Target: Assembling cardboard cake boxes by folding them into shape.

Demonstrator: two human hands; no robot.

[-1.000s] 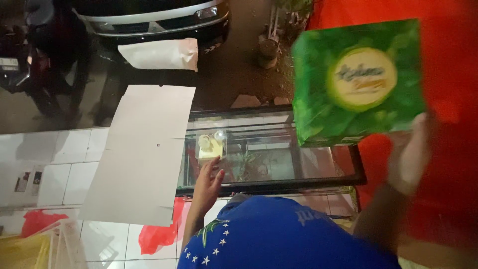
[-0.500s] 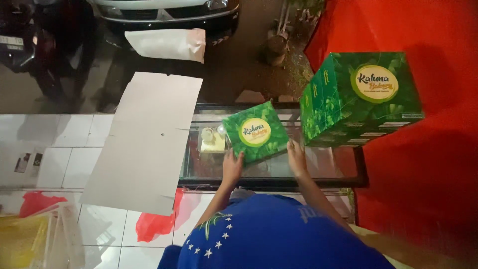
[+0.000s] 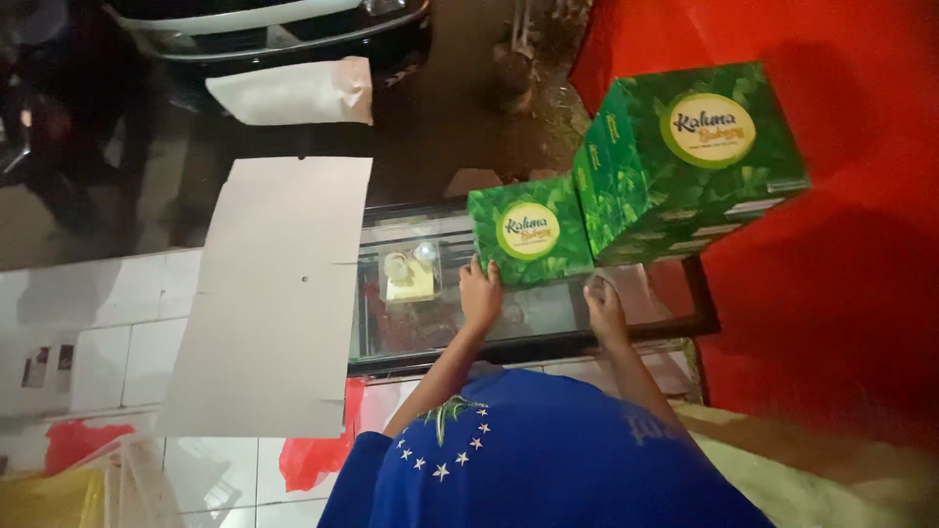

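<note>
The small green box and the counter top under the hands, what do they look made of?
The small green box looks like printed cardboard, with sharp folded edges and a slight sheen. The counter top seems to be glass in a dark frame: things show through it.

Head-worn view, steeply downward, near glass counter (image 3: 548, 323)

- Small box (image 3: 529, 242): green, leaf-printed, with a round cream and yellow label; it stands on the glass counter (image 3: 548, 313).
- Large box (image 3: 690, 161), just right of the small box: the same green leaf print, cream oval label.
- Cardboard sheet (image 3: 279, 293), left of the counter: plain pale grey-white.
- Wall (image 3: 841, 293), right of the counter: solid red.
- Sleeve (image 3: 548, 460), below the counter: bright blue, small white stars.
- Floor tiles (image 3: 88, 323), left of the counter: white.
- Plastic bag (image 3: 313, 455), below the counter: red.
</note>
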